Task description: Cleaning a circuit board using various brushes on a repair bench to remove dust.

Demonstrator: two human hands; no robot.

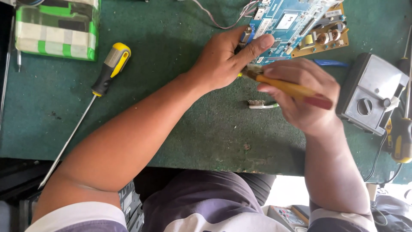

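At the far centre of the green counter (pixel 193 129), the blue circuit board (pixel 292 21) lies flat w/ a smaller tan board (pixel 328 38) touching its right edge. Left hand (pixel 223 60) sits on the board's near-left corner, thumb laid along the edge, fingers curled over the far side and mostly hidden, so it's pinning the board down, not lifting it. Right hand (pixel 304 96) fingers are wrapped tight around the yellow brush handle (pixel 292 89), red at the butt end; bristle end (pixel 253 71) points left and sits right at the board's near edge, just under the left thumb. Contact btw bristles and board: can't tell, motion blur. To do the brushing well, my read: keep the left hand pressing flat so the board doesn't skate, short light strokes, bristles angled away from the thumb, stay off the loose wires (pixel 223 19) far-left of the board. A toothbrush (pixel 262 104) lies on the counter just near of the hands, untouched. Yellow-black screwdriver (pixel 92 92) well apart on the left; grey meter (pixel 373 94) to the right, apart from both hands.
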